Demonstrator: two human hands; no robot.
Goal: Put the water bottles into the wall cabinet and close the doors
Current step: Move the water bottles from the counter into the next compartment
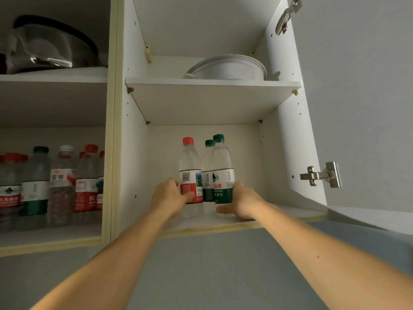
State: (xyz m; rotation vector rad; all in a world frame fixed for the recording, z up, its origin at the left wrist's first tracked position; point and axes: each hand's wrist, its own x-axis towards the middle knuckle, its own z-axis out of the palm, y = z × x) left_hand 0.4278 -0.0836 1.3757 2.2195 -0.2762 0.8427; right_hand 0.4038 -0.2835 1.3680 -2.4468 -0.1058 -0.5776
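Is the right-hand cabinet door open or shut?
Open: the white cabinet door is swung out right, its metal hinges exposed, shelves visible.

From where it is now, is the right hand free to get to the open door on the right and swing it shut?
Probably yes. The right hand rests against the green-capped bottle at the shelf front, and nothing shows between it and the open right door; it must let go of the bottle first.
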